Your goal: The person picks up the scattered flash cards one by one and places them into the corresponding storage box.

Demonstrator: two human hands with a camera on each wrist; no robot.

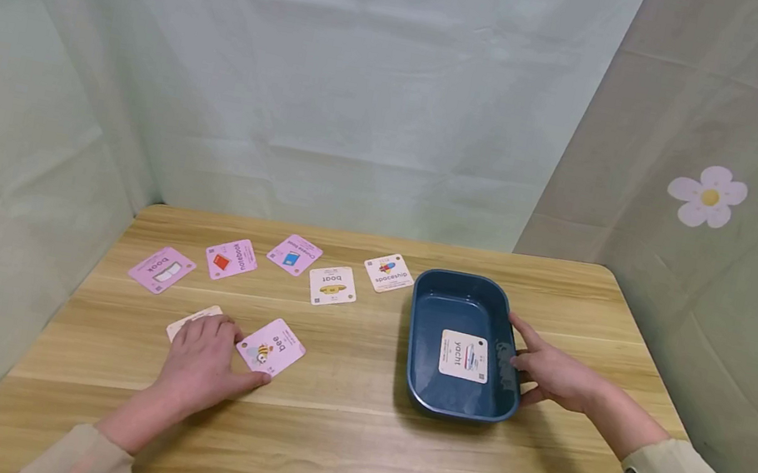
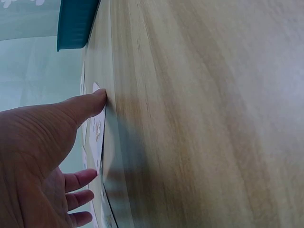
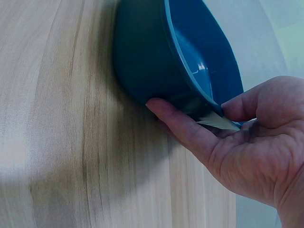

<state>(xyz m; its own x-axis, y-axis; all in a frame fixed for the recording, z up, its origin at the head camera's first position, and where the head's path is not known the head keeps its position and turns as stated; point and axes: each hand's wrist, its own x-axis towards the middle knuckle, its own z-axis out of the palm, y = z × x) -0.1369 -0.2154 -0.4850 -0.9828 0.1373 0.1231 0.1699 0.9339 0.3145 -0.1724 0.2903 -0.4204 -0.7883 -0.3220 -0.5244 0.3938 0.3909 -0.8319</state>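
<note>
My left hand lies low over the left side of the table, fingers spread. Its thumb touches the lower corner of a pink bee card; the index fingertip is by that card's left corner. A pale card is partly hidden under the other fingers. In the left wrist view the bee card appears nearly edge-on, between thumb and fingertips. My right hand grips the right wall of a dark blue tray, with digits on both sides of its rim. A yacht card lies inside the tray.
Behind the left hand lie a book card, a notebook card, another pink card with a blue book picture, a boat card and a spaceship card. Fabric curtains stand around the wooden table.
</note>
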